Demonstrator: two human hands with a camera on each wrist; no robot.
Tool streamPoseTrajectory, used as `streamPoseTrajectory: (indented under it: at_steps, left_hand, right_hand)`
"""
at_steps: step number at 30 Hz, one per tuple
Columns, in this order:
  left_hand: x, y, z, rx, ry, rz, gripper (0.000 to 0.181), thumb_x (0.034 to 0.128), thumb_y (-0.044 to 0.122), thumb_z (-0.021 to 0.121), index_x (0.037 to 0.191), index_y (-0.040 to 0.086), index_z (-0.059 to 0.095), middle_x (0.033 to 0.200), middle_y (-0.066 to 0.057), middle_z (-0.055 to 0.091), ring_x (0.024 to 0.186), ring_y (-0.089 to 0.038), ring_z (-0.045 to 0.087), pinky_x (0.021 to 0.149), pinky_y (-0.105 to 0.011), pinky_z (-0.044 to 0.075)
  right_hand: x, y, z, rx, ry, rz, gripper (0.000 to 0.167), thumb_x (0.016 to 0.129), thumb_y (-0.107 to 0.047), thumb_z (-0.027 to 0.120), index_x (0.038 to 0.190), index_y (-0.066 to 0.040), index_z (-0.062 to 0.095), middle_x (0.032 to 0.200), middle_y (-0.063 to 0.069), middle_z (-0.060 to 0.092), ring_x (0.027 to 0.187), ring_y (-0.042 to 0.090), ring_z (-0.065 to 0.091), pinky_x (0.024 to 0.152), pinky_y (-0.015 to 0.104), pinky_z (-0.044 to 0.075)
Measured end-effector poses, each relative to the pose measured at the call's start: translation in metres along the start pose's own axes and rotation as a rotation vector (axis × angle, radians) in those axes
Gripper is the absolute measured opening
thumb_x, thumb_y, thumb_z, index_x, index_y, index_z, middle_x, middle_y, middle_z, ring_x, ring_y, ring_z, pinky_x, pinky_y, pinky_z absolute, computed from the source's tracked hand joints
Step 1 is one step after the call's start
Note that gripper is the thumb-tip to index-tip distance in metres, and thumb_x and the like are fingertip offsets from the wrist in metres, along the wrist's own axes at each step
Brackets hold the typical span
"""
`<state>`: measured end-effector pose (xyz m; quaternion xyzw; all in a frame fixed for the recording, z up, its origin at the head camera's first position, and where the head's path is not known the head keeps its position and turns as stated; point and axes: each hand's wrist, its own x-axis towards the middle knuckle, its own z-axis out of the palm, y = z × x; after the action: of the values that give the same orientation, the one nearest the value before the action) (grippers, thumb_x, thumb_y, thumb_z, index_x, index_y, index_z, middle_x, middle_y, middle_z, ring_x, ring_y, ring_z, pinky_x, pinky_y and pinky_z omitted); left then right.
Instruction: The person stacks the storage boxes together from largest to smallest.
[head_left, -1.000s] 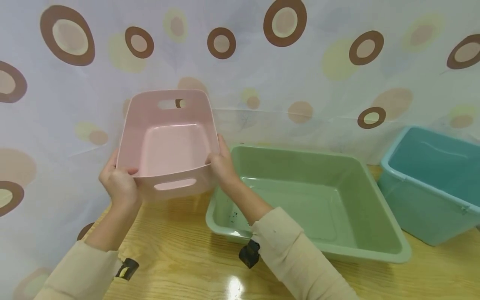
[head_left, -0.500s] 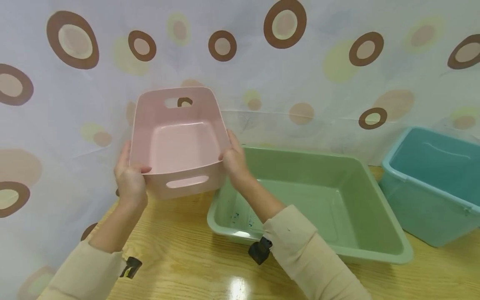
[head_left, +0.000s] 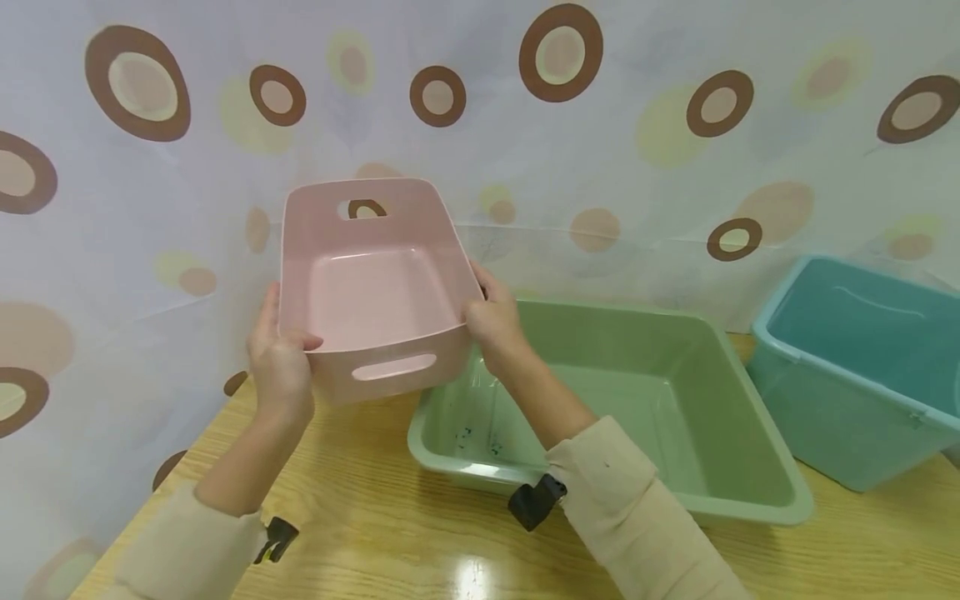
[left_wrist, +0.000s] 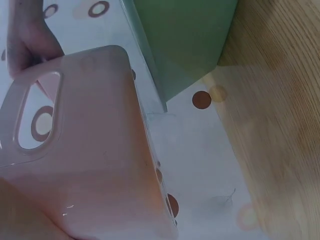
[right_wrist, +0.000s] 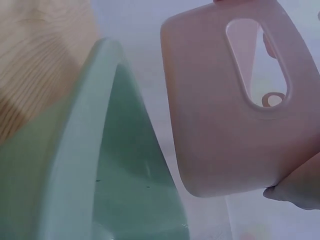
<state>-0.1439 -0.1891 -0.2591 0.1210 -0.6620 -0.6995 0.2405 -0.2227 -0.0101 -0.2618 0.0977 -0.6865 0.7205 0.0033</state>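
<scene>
A pink basket point(head_left: 375, 296) with oval handle slots hangs tilted above the table, its inside facing the head camera. My left hand point(head_left: 283, 367) grips its near left corner, thumb over the rim. The near right corner is pinched by my right hand point(head_left: 495, 325), which is above the left end of a green tub point(head_left: 630, 400). In the left wrist view the basket's slotted end point(left_wrist: 95, 135) fills the left half. The right wrist view shows that end point(right_wrist: 220, 110) beside the tub's rim point(right_wrist: 75, 145).
A blue-green bin point(head_left: 832, 408) stands at the right, beside the green tub. Small dark specks lie in the tub's near left corner. Behind the wooden table point(head_left: 360, 500) hangs a patterned sheet point(head_left: 480, 150) with brown rings.
Both hands have moved to the right with the pink basket between them. The basket's near right corner now overlaps more of the green tub's left end in view.
</scene>
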Motion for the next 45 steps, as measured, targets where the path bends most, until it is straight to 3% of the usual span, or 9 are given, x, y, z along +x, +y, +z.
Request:
streamPoseTrajectory:
  at_steps: [6,15,23,28,35,37,42,43,45]
  left_hand:
    - [-0.004,0.001,0.006,-0.007,-0.038,0.018,0.08,0.0755,-0.014,0.032,0.15,0.008,0.011,0.157,0.0,0.006,0.144,-0.012,0.004,0.118,-0.029,0.003]
    - [-0.01,0.002,0.014,-0.046,-0.09,-0.001,0.076,0.0809,-0.01,0.032,0.15,0.008,0.005,0.158,-0.001,0.002,0.144,-0.012,0.0,0.118,-0.028,0.002]
    - [-0.015,0.002,0.021,-0.045,-0.123,0.076,0.055,0.0911,-0.001,0.031,0.145,0.007,0.024,0.14,-0.007,0.038,0.131,-0.015,0.033,0.114,-0.032,0.022]
    - [-0.014,0.001,0.022,-0.075,-0.114,0.138,0.045,0.0939,0.008,0.03,0.138,0.005,0.036,0.121,-0.004,0.046,0.114,-0.013,0.041,0.106,-0.032,0.029]
    - [0.004,-0.005,0.018,-0.103,-0.074,0.146,0.031,0.095,0.013,0.03,0.119,0.007,0.048,0.107,0.0,0.05,0.105,-0.01,0.044,0.095,-0.025,0.034]
    - [0.011,-0.007,0.015,-0.09,-0.057,0.112,0.037,0.0956,0.017,0.03,0.127,0.006,0.045,0.123,-0.003,0.049,0.12,-0.011,0.04,0.104,-0.023,0.029]
    - [0.029,-0.01,0.004,-0.038,-0.054,0.004,0.059,0.0967,0.027,0.029,0.149,0.009,0.01,0.157,0.001,0.005,0.144,-0.01,0.001,0.117,-0.025,0.003]
    - [0.033,-0.01,0.002,-0.03,-0.05,-0.012,0.059,0.0967,0.028,0.029,0.15,0.01,0.01,0.157,0.003,0.005,0.144,-0.009,0.001,0.117,-0.024,0.003]
    - [0.042,-0.012,0.001,-0.032,-0.011,-0.033,0.048,0.0968,0.029,0.031,0.142,0.011,0.035,0.149,0.001,0.033,0.138,-0.008,0.025,0.112,-0.018,0.017]
  right_hand:
    - [-0.003,-0.003,-0.006,0.055,0.031,-0.014,0.079,0.063,0.018,0.028,0.139,-0.003,0.041,0.137,0.015,0.048,0.112,0.026,0.049,0.098,0.04,0.041]
    - [-0.005,-0.01,-0.013,0.044,0.117,-0.003,0.062,0.078,0.016,0.033,0.137,0.001,0.041,0.143,0.014,0.043,0.128,0.025,0.043,0.105,0.036,0.038]
    - [-0.004,-0.018,-0.024,0.101,0.145,0.047,0.068,0.074,0.021,0.03,0.139,0.001,0.037,0.146,0.011,0.038,0.133,0.02,0.038,0.105,0.031,0.037]
    - [-0.002,-0.021,-0.034,0.124,0.145,0.119,0.074,0.07,0.023,0.027,0.14,-0.001,0.036,0.148,0.008,0.037,0.123,0.019,0.044,0.079,0.019,0.046]
    - [-0.002,-0.022,-0.043,0.195,0.097,0.174,0.078,0.066,0.024,0.024,0.14,0.002,0.035,0.148,0.013,0.035,0.131,0.024,0.039,0.104,0.035,0.038]
    - [-0.002,-0.022,-0.045,0.184,0.088,0.182,0.077,0.066,0.023,0.024,0.139,0.003,0.036,0.147,0.013,0.036,0.131,0.025,0.039,0.105,0.036,0.037]
    - [-0.006,-0.023,-0.051,0.146,0.063,0.198,0.077,0.066,0.022,0.025,0.139,0.001,0.038,0.146,0.011,0.039,0.127,0.022,0.043,0.082,0.022,0.048]
    - [-0.007,-0.023,-0.053,0.14,0.056,0.199,0.077,0.066,0.022,0.025,0.139,0.0,0.039,0.146,0.01,0.04,0.126,0.021,0.044,0.075,0.019,0.048]
    - [-0.007,-0.024,-0.055,0.126,0.033,0.198,0.078,0.065,0.022,0.026,0.139,-0.001,0.039,0.146,0.01,0.039,0.125,0.02,0.044,0.065,0.016,0.045]
